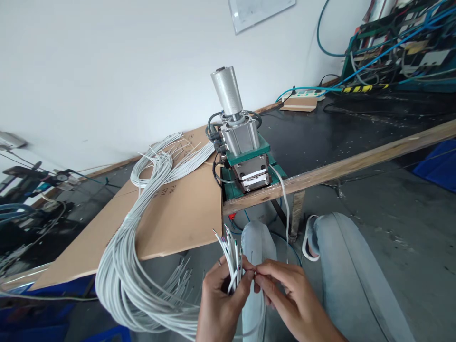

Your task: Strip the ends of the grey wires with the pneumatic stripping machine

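My left hand (223, 295) is wrapped round a bunch of white cable ends (231, 259), whose tips point upward and show small coloured wires. Thumb and fingers of my right hand (287, 289) pinch at the end of one cable, close against my left thumb. The pinched tip is too small to make out clearly. From my left hand the white cables (121, 275) run left in a thick bundle, hang over the cardboard's edge and loop back up onto it. More loose cable ends (176, 285) hang below the cardboard.
A pneumatic press (242, 142) with a knurled cylinder stands at the table's wooden edge (338, 166). Flat cardboard (181, 213) covers the table left of it. Farther right are a power strip (302, 94) and machinery with blue hoses (402, 47). My legs (351, 266) are below the table edge.
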